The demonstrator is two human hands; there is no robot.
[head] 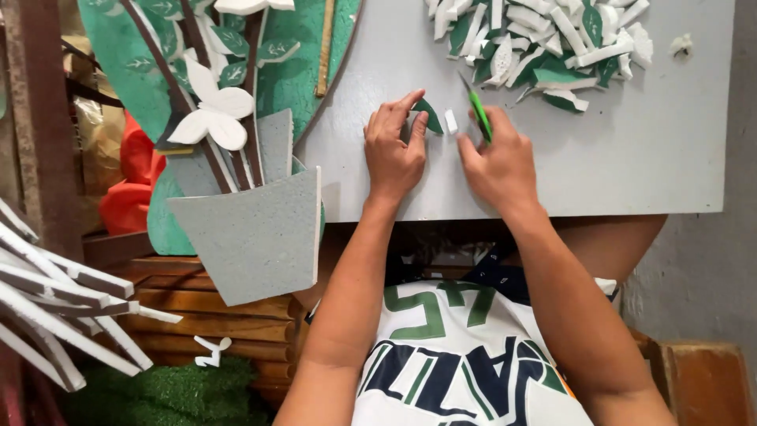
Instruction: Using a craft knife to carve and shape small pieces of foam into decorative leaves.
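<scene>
Nearest the lens, a white sports jersey with green and navy lettering (pixel 465 355) fills the bottom of the frame, two bare forearms reaching up from it to a flat grey table (pixel 654 142). Far left, a bundle of white foam strips (pixel 63 315) juts in above a patch of green artificial turf (pixel 165 394) and stacked brown wooden planks (pixel 213 308). Beside them stands a foam craft piece: a grey foam pot shape (pixel 256 237) under brown stems, green leaves and a white foam flower (pixel 213 114), set against a round green foam backing (pixel 296 79) that overlaps the table's left edge. On the table, the left hand (pixel 392 150) lies palm down, its fingers (pixel 398 110) extended and pressing a small dark green leaf-shaped foam piece (pixel 430 116) flat against the surface. Just right of the leaf lies a small white foam offcut (pixel 451 121). The right hand (pixel 497 162) has its fingers curled tight around a green-handled craft knife (pixel 478 114), blade pointing away from the person, close beside the leaf. Farther back on the table, a heap of white and green foam scraps (pixel 544 43) is piled, with one stray white crumb of foam (pixel 682 45) near the right edge.
</scene>
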